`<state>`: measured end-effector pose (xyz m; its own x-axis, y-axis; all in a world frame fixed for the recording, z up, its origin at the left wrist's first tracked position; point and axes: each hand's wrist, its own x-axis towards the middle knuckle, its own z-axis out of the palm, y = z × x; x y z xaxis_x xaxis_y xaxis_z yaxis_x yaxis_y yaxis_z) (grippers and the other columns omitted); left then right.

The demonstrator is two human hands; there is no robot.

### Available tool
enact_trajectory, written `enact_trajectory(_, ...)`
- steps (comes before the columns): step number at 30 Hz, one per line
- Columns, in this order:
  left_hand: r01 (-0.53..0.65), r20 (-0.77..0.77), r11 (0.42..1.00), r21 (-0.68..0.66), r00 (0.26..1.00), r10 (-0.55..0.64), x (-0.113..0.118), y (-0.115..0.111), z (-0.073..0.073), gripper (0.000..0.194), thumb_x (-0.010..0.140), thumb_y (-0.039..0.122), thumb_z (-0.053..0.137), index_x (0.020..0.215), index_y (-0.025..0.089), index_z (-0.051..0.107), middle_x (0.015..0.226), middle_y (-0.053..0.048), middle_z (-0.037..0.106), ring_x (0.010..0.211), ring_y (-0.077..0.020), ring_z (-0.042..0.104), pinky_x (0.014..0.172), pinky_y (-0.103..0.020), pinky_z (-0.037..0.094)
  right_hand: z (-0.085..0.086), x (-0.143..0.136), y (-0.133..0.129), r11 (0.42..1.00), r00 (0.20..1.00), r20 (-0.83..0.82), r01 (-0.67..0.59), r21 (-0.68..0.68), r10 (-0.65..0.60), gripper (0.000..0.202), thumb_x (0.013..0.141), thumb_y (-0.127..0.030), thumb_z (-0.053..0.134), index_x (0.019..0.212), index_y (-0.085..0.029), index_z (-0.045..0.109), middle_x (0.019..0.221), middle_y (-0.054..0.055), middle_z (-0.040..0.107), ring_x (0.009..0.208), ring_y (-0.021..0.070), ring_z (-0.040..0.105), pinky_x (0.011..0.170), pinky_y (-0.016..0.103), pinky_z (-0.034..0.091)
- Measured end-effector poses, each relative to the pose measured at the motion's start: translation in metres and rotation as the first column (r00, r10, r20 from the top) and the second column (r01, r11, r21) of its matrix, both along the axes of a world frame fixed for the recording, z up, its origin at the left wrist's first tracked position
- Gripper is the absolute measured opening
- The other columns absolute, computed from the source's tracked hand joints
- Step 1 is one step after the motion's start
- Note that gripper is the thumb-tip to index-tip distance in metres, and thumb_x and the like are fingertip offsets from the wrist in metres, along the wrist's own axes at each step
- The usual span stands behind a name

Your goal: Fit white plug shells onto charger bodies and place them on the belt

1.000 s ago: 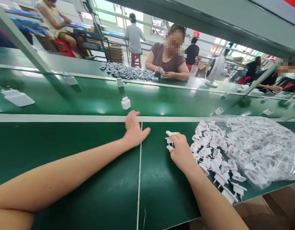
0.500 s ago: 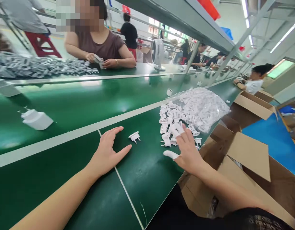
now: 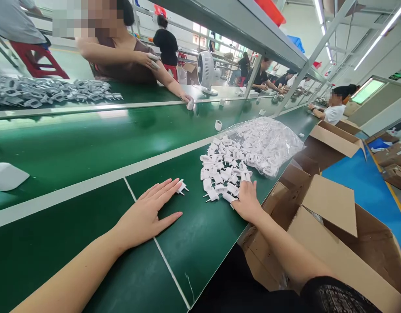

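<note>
My left hand lies flat on the green table, fingers stretched out, its fingertips touching a single white two-pin plug piece. At the near edge of a pile of white plug pieces is my right hand, with white covers on some fingers. Its thumb and fingers are apart, reaching among the pieces, and nothing is seen gripped. Behind the pile, a clear plastic bag full of the same white pieces rests on the table.
Open cardboard boxes stand at the right below the table edge. A white housing lies on the belt at far left. Across it, a person's hand touches a small white piece. A fan and grey parts are beyond.
My left hand has flattened and reached the single plug piece. My right hand has come down to the pile, which is spread wider. The person opposite has stretched an arm to the belt. The view has shifted.
</note>
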<state>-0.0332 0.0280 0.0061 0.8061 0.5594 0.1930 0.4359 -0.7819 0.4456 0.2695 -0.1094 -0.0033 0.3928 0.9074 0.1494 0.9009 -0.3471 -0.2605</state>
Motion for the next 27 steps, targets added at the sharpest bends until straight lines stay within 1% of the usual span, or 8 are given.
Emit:
enact_trajectory(4, 0.0, -0.002, 0.999, -0.041, 1.0, 0.0, -0.001, -0.003, 0.006, 0.071, 0.097, 0.062, 0.049, 0.16, 0.035, 0.034, 0.164, -0.001, 0.04, 0.154, -0.0297, 0.031, 0.125, -0.053, 0.031, 0.008, -0.011, 0.001, 0.992, 0.99, -0.072, -0.118, 0.046, 0.122, 0.045, 0.09, -0.043, 0.055, 0.124, -0.018, 0.039, 0.131, 0.019, 0.049, 0.132, 0.0333, 0.045, 0.114, 0.054, 0.039)
enact_trajectory(8, 0.006, 0.032, 0.996, -0.085, 0.999, -0.003, -0.003, -0.004, 0.008, 0.07, 0.097, 0.06, 0.05, 0.158, 0.03, 0.038, 0.16, -0.005, 0.046, 0.151, -0.0308, 0.037, 0.123, -0.051, 0.036, 0.029, -0.006, 0.008, 0.986, 0.989, -0.037, -0.138, 0.096, 0.142, 0.032, 0.088, -0.035, 0.055, 0.112, -0.018, 0.042, 0.121, 0.018, 0.048, 0.121, 0.0351, 0.045, 0.101, 0.056, 0.046)
enact_trajectory(12, -0.014, 0.002, 0.996, -0.084, 1.0, 0.014, -0.005, -0.004, 0.007, 0.073, 0.096, 0.059, 0.051, 0.16, 0.027, 0.035, 0.16, -0.007, 0.046, 0.149, -0.0318, 0.04, 0.121, -0.051, 0.038, 0.06, 0.006, 0.053, 0.98, 0.98, 0.005, -0.198, 0.02, 0.198, 0.027, 0.081, -0.022, 0.055, 0.107, -0.019, 0.048, 0.113, 0.014, 0.05, 0.111, 0.0339, 0.048, 0.093, 0.052, 0.048)
enact_trajectory(15, -0.033, -0.004, 0.998, -0.056, 0.999, 0.033, -0.004, -0.003, 0.004, 0.075, 0.095, 0.061, 0.051, 0.159, 0.025, 0.036, 0.159, -0.007, 0.047, 0.147, -0.0319, 0.043, 0.121, -0.05, 0.039, 0.075, 0.007, 0.109, 0.964, 0.963, 0.018, -0.267, -0.018, 0.267, 0.037, 0.082, -0.019, 0.054, 0.119, -0.016, 0.053, 0.121, 0.017, 0.054, 0.12, 0.0357, 0.047, 0.102, 0.052, 0.044)
enact_trajectory(18, -0.032, 0.007, 0.998, -0.045, 0.999, 0.032, -0.004, -0.002, 0.002, 0.073, 0.095, 0.06, 0.052, 0.158, 0.024, 0.038, 0.158, -0.007, 0.049, 0.146, -0.0312, 0.044, 0.122, -0.048, 0.039, 0.077, -0.007, 0.164, 0.922, 0.924, 0.018, -0.381, -0.062, 0.383, 0.052, 0.086, -0.023, 0.058, 0.138, -0.016, 0.052, 0.142, 0.018, 0.05, 0.142, 0.0359, 0.035, 0.118, 0.051, 0.029)
enact_trajectory(20, -0.026, 0.018, 0.998, -0.048, 0.999, 0.027, -0.005, -0.002, 0.001, 0.071, 0.096, 0.058, 0.051, 0.156, 0.024, 0.04, 0.157, -0.006, 0.05, 0.146, -0.0303, 0.044, 0.122, -0.048, 0.038, 0.072, -0.022, 0.193, 0.891, 0.895, -0.001, -0.443, -0.094, 0.445, 0.056, 0.089, -0.029, 0.061, 0.143, -0.019, 0.052, 0.151, 0.016, 0.047, 0.149, 0.0363, 0.029, 0.123, 0.051, 0.022)
enact_trajectory(23, -0.008, 0.039, 0.999, -0.051, 0.999, 0.009, -0.006, -0.001, 0.002, 0.066, 0.097, 0.054, 0.051, 0.155, 0.024, 0.043, 0.155, -0.006, 0.052, 0.146, -0.0287, 0.044, 0.122, -0.047, 0.037, 0.064, -0.04, 0.217, 0.866, 0.875, -0.054, -0.483, -0.131, 0.48, 0.055, 0.09, -0.037, 0.065, 0.142, -0.022, 0.055, 0.153, 0.016, 0.047, 0.147, 0.0385, 0.036, 0.12, 0.054, 0.026)
enact_trajectory(27, 0.033, 0.048, 0.997, -0.066, 0.998, -0.03, -0.008, -0.001, 0.004, 0.059, 0.097, 0.047, 0.051, 0.152, 0.024, 0.047, 0.152, -0.006, 0.056, 0.144, -0.0283, 0.046, 0.121, -0.048, 0.038, 0.058, -0.043, 0.214, 0.845, 0.854, -0.118, -0.518, -0.134, 0.506, 0.038, 0.089, -0.027, 0.064, 0.127, -0.021, 0.066, 0.14, 0.014, 0.057, 0.124, 0.0312, 0.059, 0.106, 0.044, 0.044)
